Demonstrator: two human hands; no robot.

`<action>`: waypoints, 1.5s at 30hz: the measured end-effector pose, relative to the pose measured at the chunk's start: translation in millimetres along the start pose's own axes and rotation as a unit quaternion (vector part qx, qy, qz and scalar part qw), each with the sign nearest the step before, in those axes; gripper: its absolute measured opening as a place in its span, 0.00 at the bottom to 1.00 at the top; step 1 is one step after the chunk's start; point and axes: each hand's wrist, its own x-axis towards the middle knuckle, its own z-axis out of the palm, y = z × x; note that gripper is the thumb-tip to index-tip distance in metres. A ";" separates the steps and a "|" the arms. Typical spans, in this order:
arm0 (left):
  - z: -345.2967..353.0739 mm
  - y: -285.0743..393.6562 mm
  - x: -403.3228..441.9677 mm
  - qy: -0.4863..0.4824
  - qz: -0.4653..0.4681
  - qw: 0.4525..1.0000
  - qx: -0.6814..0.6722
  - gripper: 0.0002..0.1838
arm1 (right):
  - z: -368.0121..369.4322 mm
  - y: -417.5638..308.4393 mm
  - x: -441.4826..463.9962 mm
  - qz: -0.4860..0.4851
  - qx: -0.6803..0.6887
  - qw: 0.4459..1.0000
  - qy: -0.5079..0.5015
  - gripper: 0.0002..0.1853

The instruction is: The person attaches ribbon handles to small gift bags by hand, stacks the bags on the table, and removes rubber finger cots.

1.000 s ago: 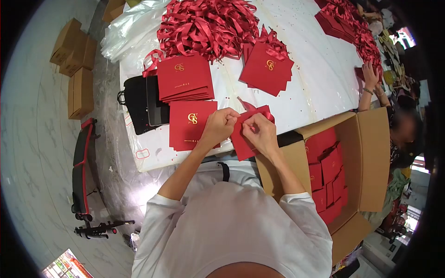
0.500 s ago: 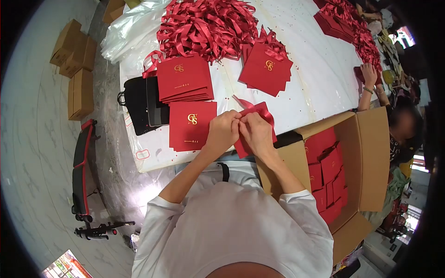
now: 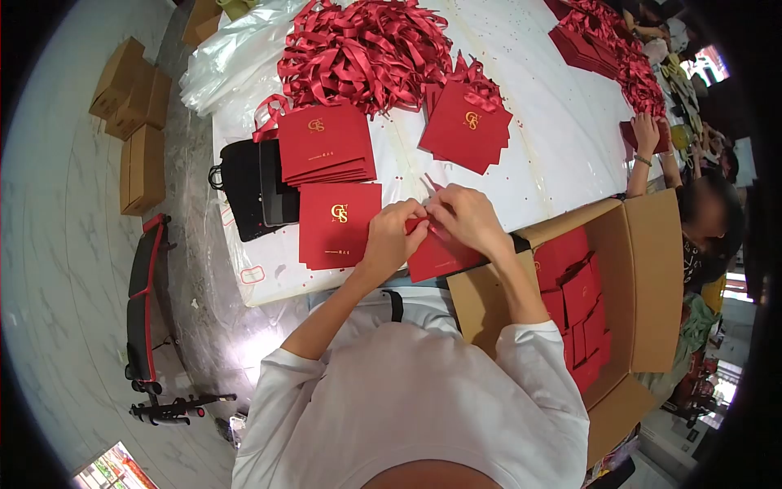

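A red gift bag (image 3: 440, 262) lies at the table's front edge, its upper part hidden by both hands. My left hand (image 3: 393, 238) is closed in a pinch on the bag's top left corner. Beside it my right hand (image 3: 470, 218) pinches a red ribbon (image 3: 432, 181) at the bag's top edge; one ribbon end sticks out past the fingers. Just left of my left hand is a small stack of flat red bags (image 3: 339, 232) with a gold logo. Behind that stack is a thicker pile of red bags (image 3: 326, 143).
A heap of red ribbons (image 3: 366, 53) and more ribboned bags (image 3: 468, 130) lie farther back. An open carton (image 3: 656, 277) with red bags stands at the right. Black pouch (image 3: 240, 187) and dark tablet (image 3: 277, 191) lie left. A co-worker's hand (image 3: 645, 134) is at far right.
My right hand has shifted up and right, turning across the bag's top with the ribbon. The bag has tilted, and its lower front shows more. My left hand remains at its corner.
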 end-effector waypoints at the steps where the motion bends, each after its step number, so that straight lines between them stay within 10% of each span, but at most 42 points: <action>1: -0.1 1.2 -1.4 -0.002 0.001 1.000 0.001 0.09 | -1.5 6.8 4.4 0.019 -0.029 0.996 -0.079 0.10; 10: -6.2 18.3 -3.4 -0.045 0.092 0.991 0.082 0.06 | -6.0 40.7 34.0 0.011 0.174 0.942 -0.288 0.10; 18: -8.3 9.6 7.9 -0.005 0.096 0.993 0.064 0.06 | 17.2 42.4 37.3 0.123 0.312 0.929 -0.159 0.10; 27: -3.2 -19.7 16.3 -0.030 -0.023 0.997 0.064 0.05 | 11.7 60.4 58.6 0.115 0.135 0.981 0.075 0.14; 33: 15.4 -27.8 36.3 -0.034 -0.050 0.989 0.136 0.08 | 12.5 46.5 52.2 0.138 -0.017 0.989 -0.041 0.16; 41: 33.2 -38.1 49.0 -0.080 -0.100 0.977 0.170 0.09 | 44.8 59.6 42.1 0.029 -0.096 0.994 0.044 0.09; 45: 21.2 -26.9 48.9 -0.057 -0.153 0.984 0.073 0.07 | 37.1 58.9 30.3 0.082 0.092 0.990 0.067 0.07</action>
